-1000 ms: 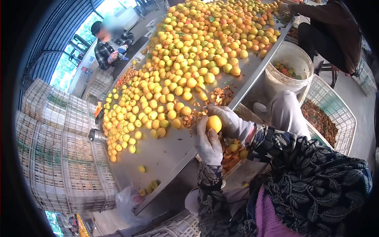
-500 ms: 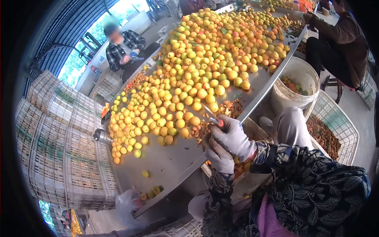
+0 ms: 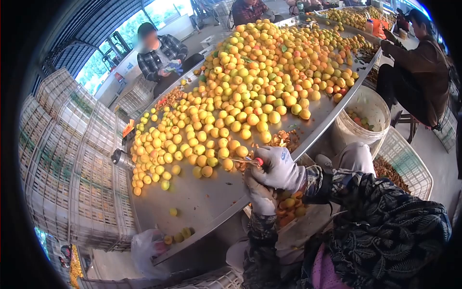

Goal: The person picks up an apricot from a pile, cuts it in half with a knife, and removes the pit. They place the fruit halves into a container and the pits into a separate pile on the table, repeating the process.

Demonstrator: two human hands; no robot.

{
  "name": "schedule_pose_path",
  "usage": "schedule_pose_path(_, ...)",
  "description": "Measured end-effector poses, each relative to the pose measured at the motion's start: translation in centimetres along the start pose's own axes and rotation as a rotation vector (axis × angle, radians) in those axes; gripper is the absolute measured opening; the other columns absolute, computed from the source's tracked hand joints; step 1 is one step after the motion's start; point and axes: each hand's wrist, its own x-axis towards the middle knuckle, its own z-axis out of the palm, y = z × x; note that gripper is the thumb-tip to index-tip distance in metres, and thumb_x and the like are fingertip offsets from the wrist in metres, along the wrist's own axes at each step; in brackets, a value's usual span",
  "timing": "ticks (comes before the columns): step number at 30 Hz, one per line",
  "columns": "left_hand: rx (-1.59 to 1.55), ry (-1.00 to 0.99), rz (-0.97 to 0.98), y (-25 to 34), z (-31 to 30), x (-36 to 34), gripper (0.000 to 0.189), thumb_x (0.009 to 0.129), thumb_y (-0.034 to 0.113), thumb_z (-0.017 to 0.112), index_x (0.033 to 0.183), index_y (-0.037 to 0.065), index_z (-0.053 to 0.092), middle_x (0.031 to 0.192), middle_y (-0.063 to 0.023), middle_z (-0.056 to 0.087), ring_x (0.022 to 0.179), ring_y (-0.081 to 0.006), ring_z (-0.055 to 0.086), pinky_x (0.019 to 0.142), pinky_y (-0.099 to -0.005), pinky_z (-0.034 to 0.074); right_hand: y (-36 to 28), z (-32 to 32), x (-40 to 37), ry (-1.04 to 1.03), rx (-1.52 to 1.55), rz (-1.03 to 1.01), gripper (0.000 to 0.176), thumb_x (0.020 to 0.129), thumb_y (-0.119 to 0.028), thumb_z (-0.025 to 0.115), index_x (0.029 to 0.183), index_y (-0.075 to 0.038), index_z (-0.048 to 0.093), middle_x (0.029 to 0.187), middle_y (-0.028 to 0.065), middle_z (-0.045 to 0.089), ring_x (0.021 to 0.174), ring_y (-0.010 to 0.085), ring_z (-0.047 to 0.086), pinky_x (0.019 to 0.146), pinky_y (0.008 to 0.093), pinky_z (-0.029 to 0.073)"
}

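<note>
My right hand [image 3: 283, 168], in a pale work glove with a blue mark, is closed around a slim knife-like tool [image 3: 259, 162]. Its red end shows at the fist, and a thin metal part points left toward the fruit. Just below, my left hand [image 3: 260, 193], also gloved, has its fingers curled up against the right hand; what it holds, if anything, is hidden. Both hands are at the near edge of a metal table [image 3: 211, 192] heaped with yellow-orange apricots [image 3: 240, 86]. Opened orange fruit pieces [image 3: 291, 208] lie in a container under my hands.
Stacked plastic crates [image 3: 96, 178] stand at left, near a metal flask [image 3: 122, 159]. At right are a white bucket [image 3: 368, 103] and a crate [image 3: 416, 161] with brown stones. A plastic bag [image 3: 144, 253] hangs at the table corner. Other people sit around the table.
My hands have moved slightly left, and the tool has swung from pointing up-left to nearly level. The whole view has shifted a little with my head.
</note>
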Motion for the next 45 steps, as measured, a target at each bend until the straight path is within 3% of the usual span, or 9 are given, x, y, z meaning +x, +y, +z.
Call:
schedule_pose_path(5, 0.568, -0.150, -0.132, 0.7, -2.4, 0.8, 0.035, 0.096, 0.047, 0.045, 0.087, 0.014, 0.056, 0.056, 0.0040, 0.046, 0.034, -0.0070, 0.031, 0.032, -0.0217, 0.018, 2.0, -1.5, -0.1, -0.273, 0.039, 0.012, 0.017, 0.076, -0.018, 0.066, 0.076, -0.004, 0.056, 0.066, 0.0134, 0.055, 0.060, 0.0336, 0.058, 0.054, 0.0389, 0.046)
schedule_pose_path(10, 0.551, -0.274, -0.214, 0.3, -3.9, 1.2, 0.045, 0.094, 0.055, 0.047, 0.084, 0.013, 0.056, 0.057, 0.0001, 0.049, 0.035, -0.0092, 0.038, 0.033, -0.0229, 0.023, 2.7, -2.4, 0.5, -0.261, -0.020, -0.063, 0.017, 0.077, -0.020, 0.065, 0.077, -0.004, 0.059, 0.061, 0.0139, 0.056, 0.055, 0.0311, 0.058, 0.053, 0.0378, 0.046)
schedule_pose_path(12, 0.520, -0.315, -0.435, 1.6, -4.5, 1.7, 0.028, 0.091, 0.029, 0.056, 0.100, 0.003, 0.061, 0.087, -0.0102, 0.065, 0.076, -0.0213, 0.062, 0.071, -0.0347, 0.049, 3.4, -1.9, 0.6, -0.242, -0.026, 0.103, 0.018, 0.078, -0.022, 0.064, 0.079, -0.004, 0.060, 0.064, 0.0155, 0.058, 0.060, 0.0343, 0.059, 0.057, 0.0397, 0.047)
schedule_pose_path(16, -0.175, -0.681, -0.914, 2.0, -5.6, 2.9, 0.043, 0.094, 0.048, 0.050, 0.097, 0.006, 0.061, 0.081, -0.0076, 0.062, 0.061, -0.0207, 0.055, 0.056, -0.0347, 0.043, 5.8, -0.9, 0.1, -0.146, 0.069, 0.347, 0.019, 0.084, -0.019, 0.062, 0.086, -0.001, 0.064, 0.060, 0.0067, 0.058, 0.057, 0.0181, 0.057, 0.056, 0.0334, 0.046)
schedule_pose_path(21, 0.055, -0.147, -0.435, 3.0, -1.8, 0.7, 0.049, 0.096, 0.053, 0.044, 0.104, 0.007, 0.060, 0.076, -0.0057, 0.056, 0.054, -0.0212, 0.048, 0.049, -0.0344, 0.036, 7.1, -2.7, -1.9, -0.345, 0.375, 0.677, 0.029, 0.093, -0.022, 0.059, 0.110, 0.001, 0.067, 0.075, -0.0033, 0.062, 0.065, 0.0020, 0.051, 0.057, 0.0216, 0.044)
schedule_pose_path(25, 0.074, -0.210, -0.308, 2.7, -3.0, 1.2, 0.037, 0.099, 0.041, 0.046, 0.116, 0.010, 0.056, 0.088, -0.0044, 0.061, 0.061, -0.0210, 0.054, 0.052, -0.0332, 0.040, 6.7, -3.3, -4.5, -0.519, 0.318, 0.563, 0.034, 0.094, -0.028, 0.061, 0.112, 0.000, 0.067, 0.082, -0.0023, 0.065, 0.073, 0.0029, 0.054, 0.065, 0.0224, 0.047)
schedule_pose_path(31, 0.107, -0.135, -0.245, 2.1, -2.0, 0.0, 0.030, 0.098, 0.034, 0.049, 0.114, 0.010, 0.058, 0.099, -0.0020, 0.064, 0.086, -0.0174, 0.062, 0.065, -0.0299, 0.052, 3.5, -3.2, -0.8, -0.125, 1.016, 0.638, 0.022, 0.093, -0.024, 0.063, 0.091, -0.002, 0.066, 0.063, -0.0020, 0.058, 0.051, 0.0062, 0.051, 0.046, 0.0210, 0.040)
schedule_pose_path(44, 0.342, -0.107, -0.319, 0.9, -1.6, 0.2, 0.042, 0.104, 0.038, 0.036, 0.119, 0.004, 0.055, 0.109, -0.0087, 0.060, 0.096, -0.0140, 0.063, 0.075, -0.0286, 0.054, 0.0, -0.5, 1.7, 0.025, 1.070, 0.569, 0.020, 0.090, -0.016, 0.066, 0.077, -0.001, 0.064, 0.060, -0.0006, 0.058, 0.049, 0.0065, 0.050, 0.044, 0.0215, 0.037)
schedule_pose_path(45, 0.837, -0.263, 0.153, 0.4, -2.4, 0.3, 0.039, 0.098, 0.033, 0.047, 0.121, 0.002, 0.054, 0.110, -0.0105, 0.062, 0.097, -0.0203, 0.064, 0.078, -0.0332, 0.052, 0.1, 0.0, 1.5, 0.026, 1.069, 0.570, 0.020, 0.090, -0.016, 0.066, 0.077, -0.001, 0.064, 0.060, -0.0006, 0.058, 0.049, 0.0065, 0.050, 0.044, 0.0215, 0.037)
